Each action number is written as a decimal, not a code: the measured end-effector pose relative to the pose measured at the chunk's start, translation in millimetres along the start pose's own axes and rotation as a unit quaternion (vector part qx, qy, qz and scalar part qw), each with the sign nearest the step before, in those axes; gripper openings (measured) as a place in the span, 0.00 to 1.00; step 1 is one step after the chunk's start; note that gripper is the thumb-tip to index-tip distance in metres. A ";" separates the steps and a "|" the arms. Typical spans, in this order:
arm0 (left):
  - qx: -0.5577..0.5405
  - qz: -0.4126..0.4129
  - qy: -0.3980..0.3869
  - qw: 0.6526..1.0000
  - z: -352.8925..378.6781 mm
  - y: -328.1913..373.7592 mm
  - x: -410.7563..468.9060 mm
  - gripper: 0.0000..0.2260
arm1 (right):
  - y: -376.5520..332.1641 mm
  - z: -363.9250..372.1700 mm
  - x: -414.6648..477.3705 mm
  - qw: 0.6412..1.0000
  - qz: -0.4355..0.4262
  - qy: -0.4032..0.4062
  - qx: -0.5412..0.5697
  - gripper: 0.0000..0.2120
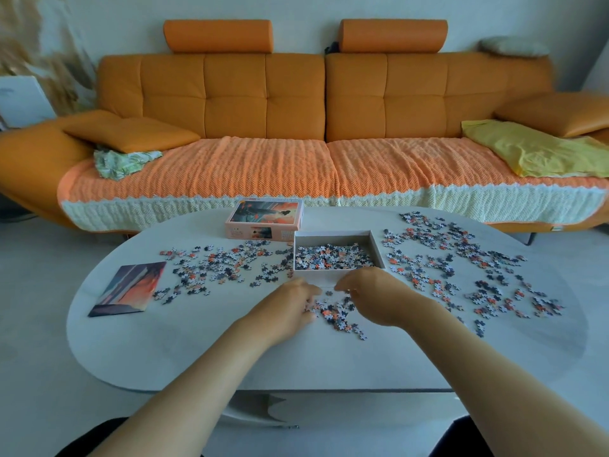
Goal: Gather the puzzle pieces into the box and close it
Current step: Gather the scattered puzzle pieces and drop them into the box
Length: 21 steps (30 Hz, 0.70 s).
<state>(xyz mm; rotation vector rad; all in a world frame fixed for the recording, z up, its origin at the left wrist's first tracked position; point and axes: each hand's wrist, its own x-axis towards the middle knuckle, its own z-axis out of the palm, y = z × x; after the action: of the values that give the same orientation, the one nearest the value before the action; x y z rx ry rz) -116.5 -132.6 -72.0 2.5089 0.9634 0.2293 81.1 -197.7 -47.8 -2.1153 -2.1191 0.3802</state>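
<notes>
The job looks well short of half done. The open box tray (379, 247) sits near the middle of the surface (204, 357), toward its far edge, and a shallow layer of puzzle pieces already covers its floor. Far more pieces are loose outside it: a wide scatter (461, 268) runs from the tray's right wall out toward the right edge, another scatter (217, 265) spreads left of the tray, and a small heap (336, 315) lies just in front of its near wall.

Both hands are working that small heap. The left hand (290, 308) rests on the surface at the heap's left side, fingers curled loosely toward the pieces; the right hand (372, 288) arches over the heap's right side, fingers bent downward. The two hands are a little apart with the heap between them, cupped as if to rake it together, and neither seems closed on anything yet, though the fingertips are too small to be sure.

The printed lid (263, 219) stands off the tray, just behind its left corner, so closing is a long way off. A picture card (128, 288) lies flat near the left edge, away from the tray
</notes>
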 end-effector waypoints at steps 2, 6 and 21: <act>0.005 0.002 0.005 1.000 4.8 4.0 2.4 0.19 | 2.1 2.9 -3.0 1.000 0.004 -0.004 -0.014 0.23; 0.042 -0.003 -0.010 0.999 11.8 13.3 8.7 0.20 | -2.0 3.1 -7.8 0.999 -0.012 -0.037 -0.003 0.23; 0.002 0.009 -0.085 0.996 13.2 34.8 19.9 0.23 | 5.7 -5.0 -17.0 0.996 0.031 -0.081 0.011 0.30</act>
<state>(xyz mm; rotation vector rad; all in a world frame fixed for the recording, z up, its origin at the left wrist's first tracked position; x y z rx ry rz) -77.0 -146.7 -67.9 2.4934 0.8749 0.0192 88.2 -214.2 -43.0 -2.2112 -2.1243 0.6004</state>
